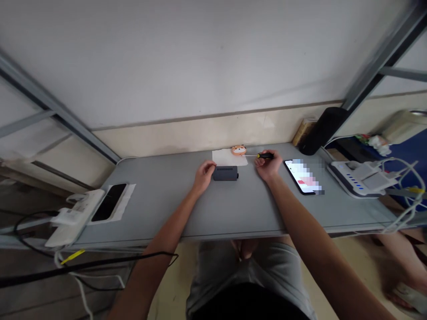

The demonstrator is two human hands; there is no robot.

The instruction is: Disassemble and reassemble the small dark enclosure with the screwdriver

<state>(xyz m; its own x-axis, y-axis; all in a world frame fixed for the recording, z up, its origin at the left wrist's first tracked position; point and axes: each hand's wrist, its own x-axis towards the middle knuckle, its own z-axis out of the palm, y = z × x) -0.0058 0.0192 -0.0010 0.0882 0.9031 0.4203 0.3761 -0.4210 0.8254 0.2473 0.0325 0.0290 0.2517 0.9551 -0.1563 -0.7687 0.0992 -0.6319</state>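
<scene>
In my right hand [269, 165] is a screwdriver [265, 156] with a black and yellow handle; its thin shaft points left over the table. My left hand [204, 176] has its fingers closed at the left end of a dark grey box [225, 174] with a row of vent slots and a small black knob on its right end. The box rests on the grey table [167, 200]. Behind it lies a white sheet of paper [223, 157], and an orange and white animal-faced object [239, 150] sits at the paper's back right.
To the right lie a lit phone [303, 177] and a white power strip [356, 178] with plugs. A black cylinder [323, 131] leans at the back right. On the left are a dark phone [110, 202] on paper and another power strip [75, 218]. A person's leg [402, 253] shows lower right.
</scene>
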